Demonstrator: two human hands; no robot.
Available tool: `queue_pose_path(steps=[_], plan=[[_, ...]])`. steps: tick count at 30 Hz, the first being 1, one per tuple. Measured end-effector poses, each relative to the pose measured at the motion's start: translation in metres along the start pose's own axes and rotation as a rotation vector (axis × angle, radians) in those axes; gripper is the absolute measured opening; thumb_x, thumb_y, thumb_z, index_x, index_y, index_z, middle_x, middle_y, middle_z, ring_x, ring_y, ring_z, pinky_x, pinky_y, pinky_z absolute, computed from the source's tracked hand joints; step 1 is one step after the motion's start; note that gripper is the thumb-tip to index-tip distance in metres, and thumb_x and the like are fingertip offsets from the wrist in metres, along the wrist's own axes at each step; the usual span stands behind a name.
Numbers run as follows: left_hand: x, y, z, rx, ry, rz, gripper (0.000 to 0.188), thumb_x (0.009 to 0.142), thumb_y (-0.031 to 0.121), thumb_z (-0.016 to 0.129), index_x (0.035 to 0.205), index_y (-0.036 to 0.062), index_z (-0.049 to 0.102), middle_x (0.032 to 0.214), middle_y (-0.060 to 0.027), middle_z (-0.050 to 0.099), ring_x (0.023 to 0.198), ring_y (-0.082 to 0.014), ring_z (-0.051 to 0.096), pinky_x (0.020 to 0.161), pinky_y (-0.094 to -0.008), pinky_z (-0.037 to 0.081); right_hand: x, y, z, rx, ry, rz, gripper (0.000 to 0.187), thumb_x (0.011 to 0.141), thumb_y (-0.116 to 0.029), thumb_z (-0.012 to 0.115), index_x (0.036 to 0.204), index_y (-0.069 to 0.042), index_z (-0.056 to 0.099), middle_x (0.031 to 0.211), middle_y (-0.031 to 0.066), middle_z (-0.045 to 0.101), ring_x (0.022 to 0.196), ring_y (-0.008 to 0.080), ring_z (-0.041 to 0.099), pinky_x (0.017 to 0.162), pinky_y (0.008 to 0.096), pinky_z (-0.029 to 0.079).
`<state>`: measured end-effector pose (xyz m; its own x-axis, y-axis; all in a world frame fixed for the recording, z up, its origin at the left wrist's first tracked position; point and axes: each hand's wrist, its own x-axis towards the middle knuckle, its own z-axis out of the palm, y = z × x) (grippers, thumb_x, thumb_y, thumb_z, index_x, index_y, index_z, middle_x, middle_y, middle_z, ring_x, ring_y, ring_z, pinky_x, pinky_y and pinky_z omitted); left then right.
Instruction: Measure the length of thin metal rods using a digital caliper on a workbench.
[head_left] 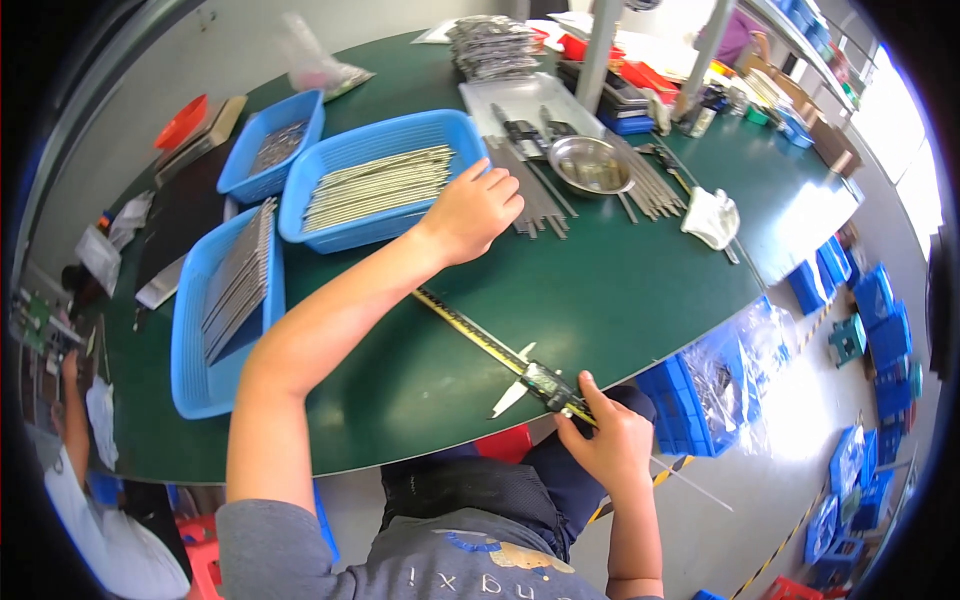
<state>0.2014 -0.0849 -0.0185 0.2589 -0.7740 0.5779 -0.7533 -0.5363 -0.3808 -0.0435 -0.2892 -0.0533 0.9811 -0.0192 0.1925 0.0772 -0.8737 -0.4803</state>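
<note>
left hand [474,212] outstretched, curled | right hand [612,438] nearer torso, gripping

We are in a factory workshop; our green workbench [640,290] bears blue trays [340,236] of metal rods [380,187]; we see a digital caliper [545,382] and blue floor bins [893,345].

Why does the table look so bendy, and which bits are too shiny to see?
Head view: the fisheye lens bows the green table; head view: glare whitens a patch of floor and the window at right; head view: the caliper looks fairly clear.
</note>
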Motion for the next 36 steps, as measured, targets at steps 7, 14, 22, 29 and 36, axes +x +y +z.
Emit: queue_pose_path(steps=[7,14,22,29,36], plan=[[-0.095,-0.041,-0.152,0.025,0.12,-0.614,0.011,0.072,0.002,0.062,0.082,0.0042,0.059,0.086,-0.0096,0.06,0.084,-0.0291,0.06,0.075,-0.0383,0.049,-0.002,0.007,-0.01,0.047,0.022,-0.014,0.056,0.069,-0.018,0.074,0.119,0.001,0.059,0.071,0.014,0.065,0.059,0.0293,0.063,0.053,0.035,0.049],[-0.194,-0.01,-0.199,0.002,-0.278,-0.853,0.014,0.069,0.003,0.066,0.078,0.0065,0.056,0.081,-0.0068,0.057,0.081,-0.0271,0.059,0.068,-0.0374,0.048,-0.004,0.01,-0.008,0.042,0.046,-0.043,0.057,0.069,-0.015,0.074,0.122,0.0,0.058,0.06,0.0082,0.054,0.043,0.0174,0.044,0.043,0.0292,0.037],[-0.202,-0.006,-0.202,0.053,-0.17,-0.84,0.016,0.073,-0.007,0.063,0.083,0.0019,0.055,0.084,-0.0087,0.059,0.079,-0.0254,0.061,0.069,-0.0315,0.051,-0.001,-0.007,-0.015,0.02,-0.003,0.078,0.058,0.071,-0.026,0.074,0.122,-0.003,0.059,0.064,0.0095,0.06,0.047,0.0214,0.056,0.048,0.0319,0.044],[-0.115,0.064,-0.206,-0.229,0.071,-0.407,0.024,0.075,-0.001,0.07,0.097,0.0074,0.065,0.096,-0.0093,0.065,0.088,-0.0278,0.066,0.077,-0.0381,0.057,-0.011,-0.01,-0.014,0.053,0.031,0.052,0.048,0.073,-0.02,0.075,0.117,-0.006,0.061,0.077,0.0099,0.065,0.049,0.0162,0.053,0.049,0.0276,0.043],[-0.095,0.124,-0.109,-0.494,0.248,0.17,0.022,0.072,0.018,0.066,0.092,0.0083,0.067,0.087,-0.0032,0.062,0.076,-0.0191,0.063,0.072,-0.0332,0.057,-0.028,-0.006,-0.019,0.001,0.057,0.045,0.031,0.072,-0.023,0.076,0.098,-0.007,0.066,0.072,0.006,0.063,0.05,0.0168,0.056,0.048,0.0283,0.044]])
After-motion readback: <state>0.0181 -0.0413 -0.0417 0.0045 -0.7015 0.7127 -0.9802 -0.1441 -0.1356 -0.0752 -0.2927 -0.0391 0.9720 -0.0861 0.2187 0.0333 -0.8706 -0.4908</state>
